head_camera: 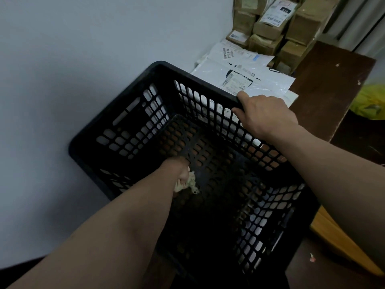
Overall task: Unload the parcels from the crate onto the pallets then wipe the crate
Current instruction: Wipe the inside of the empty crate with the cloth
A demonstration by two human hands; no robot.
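A black latticed plastic crate (116, 124) stands against the pale wall, and I see no parcels inside it. My left hand (180, 170) reaches deep into the crate and grips a crumpled pale cloth (190, 183) against the crate floor. My right hand (264, 113) grips the crate's far right rim, fingers curled over the edge. White plastic mailer parcels (254, 74) lie flat just beyond the crate. Brown cardboard parcels (270, 30) are stacked behind them, on a dark brown board (333, 84).
The pale wall (83, 49) bounds the left side. A yellow bag (370, 103) sits at the right edge. A light wooden plank (337, 243) lies on the floor at lower right, below the crate.
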